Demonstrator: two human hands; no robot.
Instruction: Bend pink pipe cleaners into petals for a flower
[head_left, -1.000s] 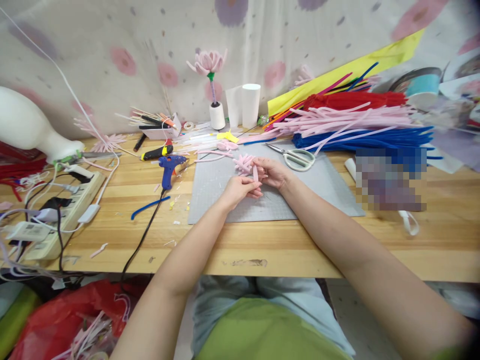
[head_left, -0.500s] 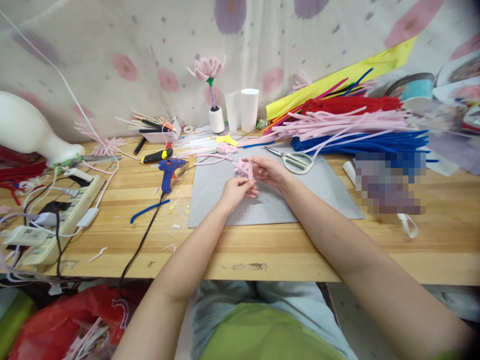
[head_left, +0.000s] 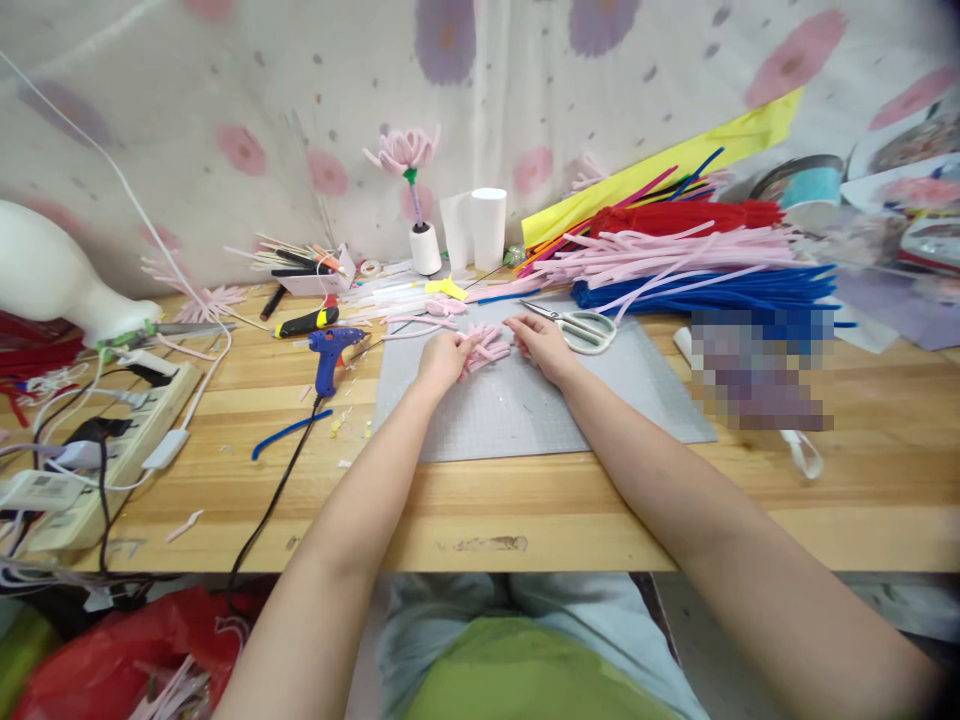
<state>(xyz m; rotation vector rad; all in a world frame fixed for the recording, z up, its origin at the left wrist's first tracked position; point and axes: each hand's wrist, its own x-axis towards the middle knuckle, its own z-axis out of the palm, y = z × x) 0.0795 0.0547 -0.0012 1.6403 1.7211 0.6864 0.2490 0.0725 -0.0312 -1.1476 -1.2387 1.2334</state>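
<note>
Over the grey cutting mat, my left hand is closed on a pink pipe-cleaner flower piece, whose fuzzy strips fan out to the right of the fingertips. Just right of it, my right hand is apart from the piece, fingers loosely bent and parted, with nothing visible in them. Scissors with pale handles lie behind the right hand. Beyond the left hand rest loose pink pipe cleaners and a small pink bundle.
A blue glue gun lies at left, its cord trailing over the table edge, near a power strip. A finished pink flower stands in a white holder. Pink pipe cleaners and blue ones are heaped at back right.
My hands have moved apart: the right has let go of the pink piece, while the left holds it slightly further left and turned. The whole view has shifted a little.
</note>
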